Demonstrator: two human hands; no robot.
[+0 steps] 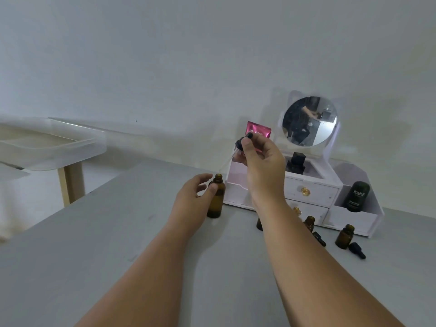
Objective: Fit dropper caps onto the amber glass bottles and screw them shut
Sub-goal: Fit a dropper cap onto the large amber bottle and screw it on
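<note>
An open amber glass bottle (215,199) stands upright on the grey table (94,232), and my left hand (192,200) grips its side. My right hand (262,166) is raised above and right of it, pinching a black dropper cap (241,143) whose clear glass pipette slants down-left toward the bottle's mouth without reaching it. Two smaller uncapped amber bottles (344,236) (309,223) stand at the right, a third partly hidden behind my right forearm. Two loose black dropper caps (356,250) (319,238) lie beside them.
A white vanity organiser (311,192) with drawers and a round mirror (309,121) stands against the wall, holding a pink sachet (258,129), a black bottle (296,162) and a dark tube (357,195). A clear plastic bin (47,145) sits on a stand at the left.
</note>
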